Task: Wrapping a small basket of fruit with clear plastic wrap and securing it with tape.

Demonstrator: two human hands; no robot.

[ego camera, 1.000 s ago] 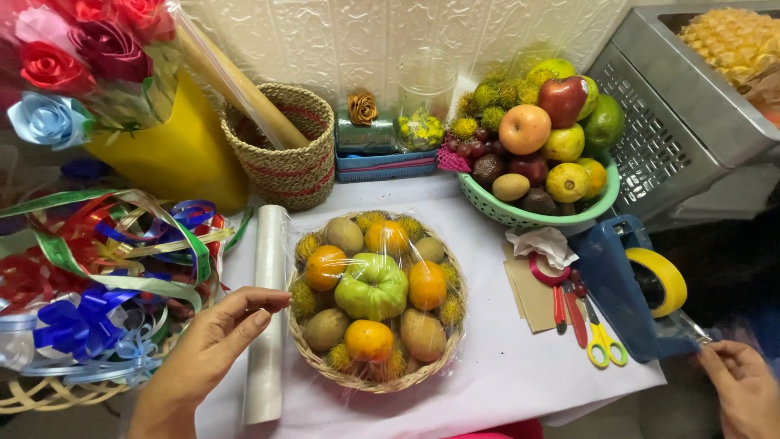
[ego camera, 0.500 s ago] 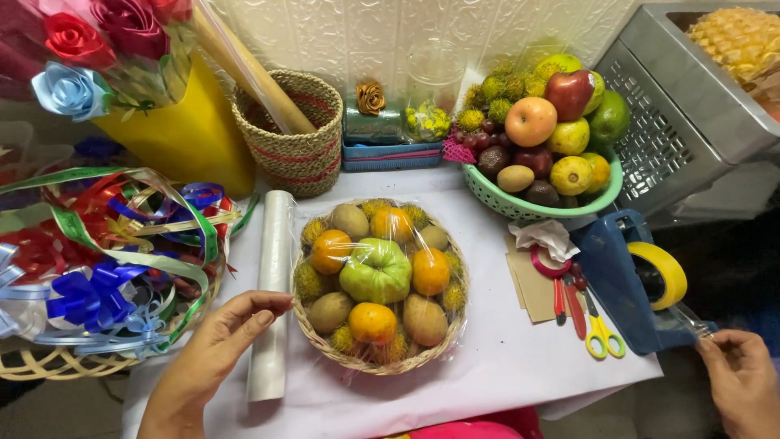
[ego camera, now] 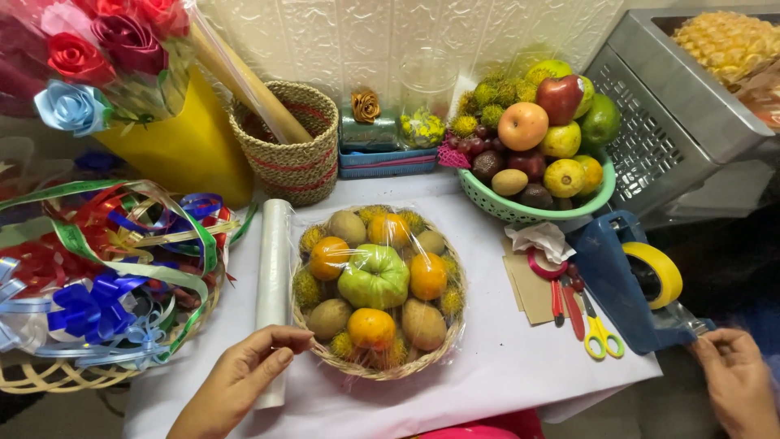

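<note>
my left hand (ego camera: 244, 375) lies low in the frame, left of centre, its grip loosely open with the fingers half curled. the fingertips (ego camera: 299, 340) reach toward the near left rim of the round woven basket of mixed fruit wrapped in clear film (ego camera: 378, 291), touching or just short of it; i cannot tell which. the hand's heel lies over the lower end of the long roll of clear plastic film (ego camera: 273, 268), which runs upright along the basket's left side on the white-covered counter (ego camera: 520, 366). nothing is clasped in that grip.

my right hand (ego camera: 738, 382) is at the lower right corner, fingers bent downward and slightly spread, fingertips at the metal end of the blue tape dispenser with its yellow roll of tape (ego camera: 630, 284). whether they pinch the tape end or only touch it, i cannot tell.

the wrapped basket sits in the middle of the frame, between my two hands, much closer to the left. just right of it lie brown paper pieces with red-handled and yellow-handled scissors (ego camera: 589, 321). above those, a green plastic bowl heaped with fruit (ego camera: 532, 211). at the left edge, a shallow basket of coloured ribbon bows (ego camera: 97, 284).
</note>
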